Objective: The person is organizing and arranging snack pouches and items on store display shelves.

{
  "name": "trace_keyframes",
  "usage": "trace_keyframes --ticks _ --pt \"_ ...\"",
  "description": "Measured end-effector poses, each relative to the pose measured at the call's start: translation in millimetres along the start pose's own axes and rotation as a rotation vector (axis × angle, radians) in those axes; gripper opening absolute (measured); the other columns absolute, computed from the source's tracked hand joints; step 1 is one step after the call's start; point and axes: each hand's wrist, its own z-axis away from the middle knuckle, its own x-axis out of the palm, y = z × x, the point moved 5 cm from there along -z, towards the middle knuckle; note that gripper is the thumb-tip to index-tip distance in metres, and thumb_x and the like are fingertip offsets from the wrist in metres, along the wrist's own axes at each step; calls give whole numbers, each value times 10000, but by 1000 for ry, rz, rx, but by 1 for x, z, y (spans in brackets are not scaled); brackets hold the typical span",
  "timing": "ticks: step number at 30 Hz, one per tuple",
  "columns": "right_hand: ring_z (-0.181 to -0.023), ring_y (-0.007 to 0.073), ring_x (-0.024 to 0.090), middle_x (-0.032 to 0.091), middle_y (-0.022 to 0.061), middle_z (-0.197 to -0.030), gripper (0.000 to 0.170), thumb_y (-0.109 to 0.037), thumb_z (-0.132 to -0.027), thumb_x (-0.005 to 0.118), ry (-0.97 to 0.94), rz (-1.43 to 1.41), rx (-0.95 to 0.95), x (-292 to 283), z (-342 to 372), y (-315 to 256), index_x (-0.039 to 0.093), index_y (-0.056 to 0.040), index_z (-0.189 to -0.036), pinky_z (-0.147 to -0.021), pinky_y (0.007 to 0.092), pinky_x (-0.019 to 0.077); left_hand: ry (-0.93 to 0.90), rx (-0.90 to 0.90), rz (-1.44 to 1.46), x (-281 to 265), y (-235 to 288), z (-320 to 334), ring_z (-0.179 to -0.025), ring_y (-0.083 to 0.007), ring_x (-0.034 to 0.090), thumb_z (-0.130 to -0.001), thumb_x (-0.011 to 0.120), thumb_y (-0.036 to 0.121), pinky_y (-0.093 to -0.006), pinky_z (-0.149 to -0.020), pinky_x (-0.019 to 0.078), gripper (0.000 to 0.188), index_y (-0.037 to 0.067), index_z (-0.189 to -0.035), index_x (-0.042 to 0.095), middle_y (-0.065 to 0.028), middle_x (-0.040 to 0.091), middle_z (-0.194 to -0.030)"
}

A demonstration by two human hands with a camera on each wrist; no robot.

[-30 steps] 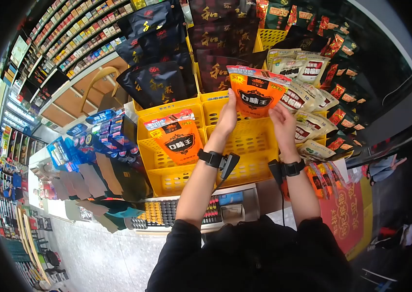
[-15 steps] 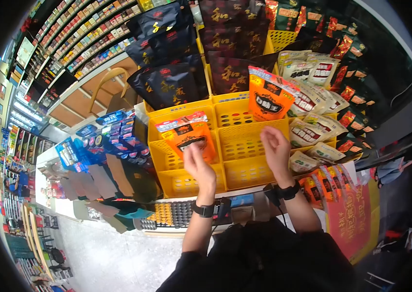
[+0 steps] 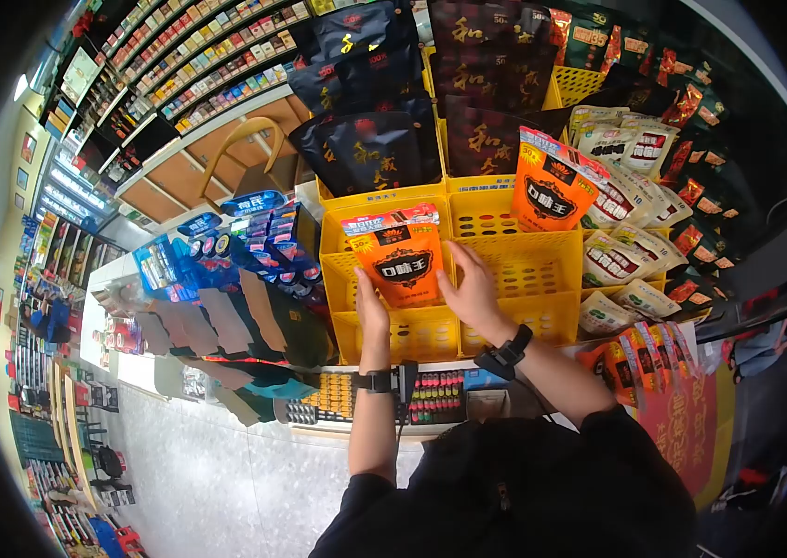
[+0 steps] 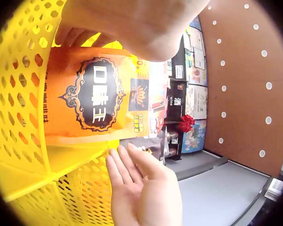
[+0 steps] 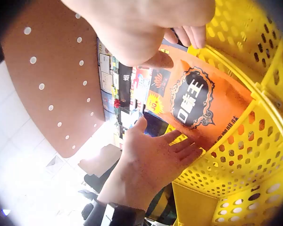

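An orange pouch (image 3: 403, 265) with a black emblem leans upright in the left part of the yellow perforated rack (image 3: 524, 321). At its left edge is my left hand (image 3: 373, 310), fingers extended; in the right wrist view the fingers of that left hand (image 5: 153, 157) reach the pouch's edge. My right hand (image 3: 471, 290) is at the other side, palm towards the pouch (image 4: 92, 96), fingers loosely extended. Whether the right fingers touch it, I cannot tell. A second orange pouch (image 3: 553, 193) stands in the rack's right column, away from both hands.
Dark pouches (image 3: 370, 153) fill the rows behind, and white pouches (image 3: 621, 251) stand at the right. Blue packages (image 3: 268, 232) are on the left. Small colourful items (image 3: 435, 395) lie along the near edge, beside hanging orange packets (image 3: 640, 358).
Both hands have let go of the second pouch, which now stands in the right column. They have moved left to either side of the first pouch, which looks more upright.
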Motion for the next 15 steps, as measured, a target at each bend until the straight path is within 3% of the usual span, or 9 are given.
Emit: trace_keyframes --ticks 1,2,3,5,9,12,14,15 --pt "-1160 334 612 559 231 -1326 583 -84 -849 695 -48 -62 53 4 -1 -2 474 39 -1374 -953 373 516 -5 3 1 1 -1 1 -1195 -213 531 -1045 288 560 -347 -1044 372 705 -30 -1328 549 -128 596 -1302" --pt "-1187 314 604 548 237 -1347 598 -75 -866 679 -129 -190 159 9 -1 -1 442 55 -1399 -971 371 510 -41 -7 7 2 -3 3 -1289 -236 466 -1016 297 618 -375 -1089 323 767 -24 -1404 458 -135 532 -1383" --pt "-1187 314 604 548 237 -1347 598 -75 -866 679 -120 -193 162 11 -2 3 442 55 -1399 -971 371 510 -79 -18 9 2 -4 4 -1382 -258 400 -987 306 676 -404 -1135 273 853 -18 -1479 367 -143 469 -1465" --pt "-1236 286 574 536 237 -1369 645 -76 -882 676 -252 -398 166 24 -5 10 383 67 -1439 -992 376 501 -52 25 -52 1 -3 8 -1389 -264 393 -1000 300 653 -398 -1147 261 835 -27 -1484 348 -152 450 -1478" --pt "-1257 325 559 515 262 -1392 671 -124 -872 694 -170 -469 128 -17 -5 -32 388 62 -1440 -1015 372 490 -70 213 -99 -1 23 24 -1416 -288 363 -1038 264 581 -391 -1179 230 779 -46 -1500 288 -186 402 -1510" --pt "-1237 292 574 539 241 -1371 609 -48 -858 693 27 -598 -40 -64 -10 -66 438 69 -1399 -993 371 506 -178 370 -23 30 89 57 -1420 -293 359 -1050 239 535 -398 -1173 246 746 -48 -1514 261 -206 382 -1520" --pt "-1220 282 583 550 233 -1354 596 -41 -858 693 69 -564 -77 -94 -18 -77 447 70 -1390 -992 368 507 -178 385 -18 46 101 52 -1405 -293 380 -1064 242 488 -387 -1157 266 711 -70 -1504 274 -212 403 -1504" --pt "-1203 271 592 560 226 -1338 584 -34 -857 693 106 -538 -128 -108 -22 -79 457 71 -1380 -991 366 508 -275 439 -4 58 106 44 -1430 -289 341 -1049 238 538 -401 -1179 233 745 -39 -1521 250 -202 363 -1530"
